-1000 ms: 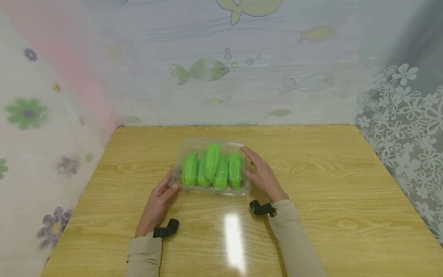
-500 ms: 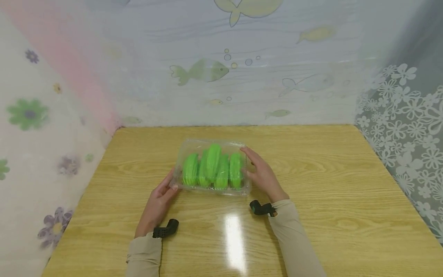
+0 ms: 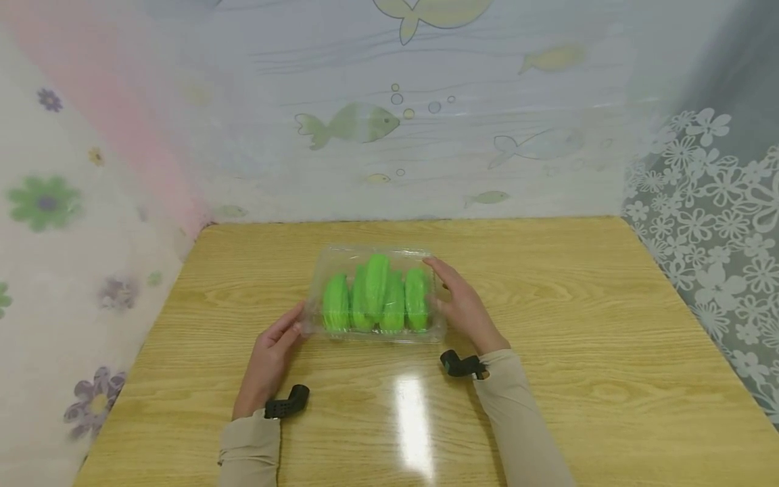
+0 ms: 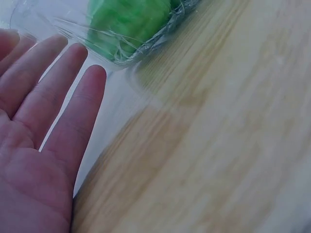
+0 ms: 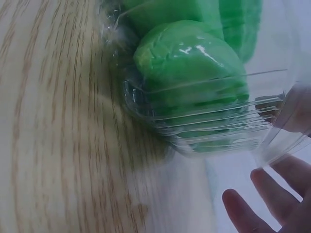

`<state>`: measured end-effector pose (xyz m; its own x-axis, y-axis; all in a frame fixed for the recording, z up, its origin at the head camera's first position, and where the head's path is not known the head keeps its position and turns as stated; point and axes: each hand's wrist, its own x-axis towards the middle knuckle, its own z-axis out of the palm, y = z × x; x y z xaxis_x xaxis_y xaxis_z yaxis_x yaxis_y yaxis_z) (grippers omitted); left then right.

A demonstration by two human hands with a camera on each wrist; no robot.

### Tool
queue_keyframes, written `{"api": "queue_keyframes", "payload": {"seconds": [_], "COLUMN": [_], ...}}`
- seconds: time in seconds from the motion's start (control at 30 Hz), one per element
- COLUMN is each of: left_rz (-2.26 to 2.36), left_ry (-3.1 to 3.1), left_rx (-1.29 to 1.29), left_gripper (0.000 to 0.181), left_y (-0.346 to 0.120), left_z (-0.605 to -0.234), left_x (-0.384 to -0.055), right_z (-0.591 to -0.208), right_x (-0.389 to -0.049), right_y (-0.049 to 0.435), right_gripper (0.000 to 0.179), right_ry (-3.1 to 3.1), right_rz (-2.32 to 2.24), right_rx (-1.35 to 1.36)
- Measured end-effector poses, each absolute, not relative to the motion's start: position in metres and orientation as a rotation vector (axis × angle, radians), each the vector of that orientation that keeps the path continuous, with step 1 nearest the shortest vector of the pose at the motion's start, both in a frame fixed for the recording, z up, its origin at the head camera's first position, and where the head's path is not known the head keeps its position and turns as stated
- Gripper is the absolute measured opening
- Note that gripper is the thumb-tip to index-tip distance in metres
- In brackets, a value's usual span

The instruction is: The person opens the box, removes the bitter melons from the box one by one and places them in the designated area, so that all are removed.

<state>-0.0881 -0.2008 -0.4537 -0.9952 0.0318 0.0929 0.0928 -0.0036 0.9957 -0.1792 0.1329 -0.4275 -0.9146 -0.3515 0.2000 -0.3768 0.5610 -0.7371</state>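
A clear plastic clamshell box sits on the wooden table, its long side facing the person. Through its glossy walls show five bright green, ridged, elongated pieces, standing in a row, the middle one rising above its neighbours. From the right wrist, the piece at the box's right end looks rounded and shiny behind ribbed plastic.

The left hand comes in at the box's near left corner, thumb toward its rim; its fingers are straight and slightly spread rather than curled round anything. The right hand is at the box's right side, index finger stretched up to the far right corner, thumb lower down; it lies extended along the plastic, not clenched. Both forearms, in beige sleeves, slant in from the near side of the box.

Exactly where the left fingertips meet the plastic cannot be told. The right wrist view cuts off most of the right hand, and one of its digits is blurred behind the clear rim. What the green pieces are made of is hard to make out.
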Motion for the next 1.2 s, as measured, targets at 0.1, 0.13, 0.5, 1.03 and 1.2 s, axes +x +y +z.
{"api": "queue_keyframes", "payload": {"seconds": [0.1, 0.13, 0.5, 1.03, 1.2], "left_rz": [-2.213, -2.21, -2.191, -1.978, -1.896], "left_ry": [-2.162, -2.169, -2.255, -2.448, -2.526], "left_rx": [-0.154, -0.161, -0.076, 0.127, 0.138], "left_gripper": [0.041, 0.042, 0.048, 0.05, 0.051], "left_y": [-0.201, -0.201, -0.2, -0.185, -0.186], "left_z": [-0.453, -0.453, -0.453, -0.428, -0.438], "left_x": [-0.087, -0.087, -0.086, -0.085, -0.089], "right_z": [-0.428, -0.428, -0.428, -0.421, -0.416], "right_x": [-0.18, -0.18, -0.177, -0.175, -0.173], "right_y": [0.132, 0.132, 0.134, 0.133, 0.134], "right_gripper": [0.068, 0.068, 0.063, 0.053, 0.055], "right_ry": [-2.757, -2.757, -2.714, -2.706, -2.727], "right_rz": [1.295, 1.294, 1.275, 1.375, 1.329], "right_rx": [0.635, 0.64, 0.691, 0.621, 0.617]}}
